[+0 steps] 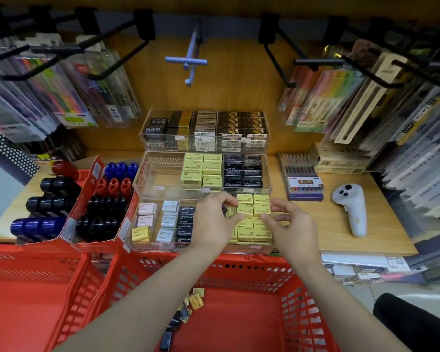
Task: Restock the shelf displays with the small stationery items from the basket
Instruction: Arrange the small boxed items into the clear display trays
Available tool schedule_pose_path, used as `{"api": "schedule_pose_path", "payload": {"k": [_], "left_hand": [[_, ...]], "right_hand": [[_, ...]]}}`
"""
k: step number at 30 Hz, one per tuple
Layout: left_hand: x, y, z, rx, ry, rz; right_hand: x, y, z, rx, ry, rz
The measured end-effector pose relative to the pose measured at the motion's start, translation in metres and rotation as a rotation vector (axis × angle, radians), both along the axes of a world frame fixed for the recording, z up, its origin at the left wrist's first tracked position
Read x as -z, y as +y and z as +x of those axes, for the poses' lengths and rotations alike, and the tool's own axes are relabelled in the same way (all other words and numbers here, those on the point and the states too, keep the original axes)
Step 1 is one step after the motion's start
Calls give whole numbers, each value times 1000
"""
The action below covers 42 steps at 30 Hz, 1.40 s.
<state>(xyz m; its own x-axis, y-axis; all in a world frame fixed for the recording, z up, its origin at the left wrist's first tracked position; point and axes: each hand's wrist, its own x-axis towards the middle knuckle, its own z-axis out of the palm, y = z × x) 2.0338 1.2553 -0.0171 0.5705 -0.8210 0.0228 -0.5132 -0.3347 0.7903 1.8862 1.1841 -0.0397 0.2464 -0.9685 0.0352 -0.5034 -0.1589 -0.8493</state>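
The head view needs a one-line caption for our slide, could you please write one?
Both hands seat a yellow eraser in the clear tray above the red basket.

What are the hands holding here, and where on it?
The left hand and right hand together pinch one small yellow eraser box by its opposite short ends, above the yellow stack in the clear tray.

Both forearms reach forward, left hand [211,219] and right hand [290,224] close together, fingers curled.
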Motion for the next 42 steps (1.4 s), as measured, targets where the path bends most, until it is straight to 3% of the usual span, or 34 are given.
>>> {"api": "schedule_pose_path", "payload": {"k": [8, 13, 15, 19, 22, 27, 31, 35, 42], "left_hand": [[-1, -4, 2, 9, 108, -10], [-23, 12, 12, 146, 404, 93], [-31, 29, 21, 270, 317, 153], [-50, 68, 34, 399, 70, 187], [-60, 90, 37, 419, -66, 153], [-75, 112, 52, 310, 125, -61], [-83, 119, 68, 234, 11, -86], [-75, 116, 70, 274, 30, -77], [-62, 92, 77, 291, -14, -77]], "right_hand": [[0, -6, 1, -15, 1, 3], [-17, 10, -2, 10, -4, -52], [-29, 23, 6, -74, -74, -28], [-58, 58, 36, -282, -283, 269], [-73, 76, 53, -339, -256, 219], [-94, 83, 58, -342, -306, 296], [-104, 81, 58, -422, -214, 276], [-101, 79, 64, -479, -47, 117], [-68, 69, 70, -387, -206, 157]]}}
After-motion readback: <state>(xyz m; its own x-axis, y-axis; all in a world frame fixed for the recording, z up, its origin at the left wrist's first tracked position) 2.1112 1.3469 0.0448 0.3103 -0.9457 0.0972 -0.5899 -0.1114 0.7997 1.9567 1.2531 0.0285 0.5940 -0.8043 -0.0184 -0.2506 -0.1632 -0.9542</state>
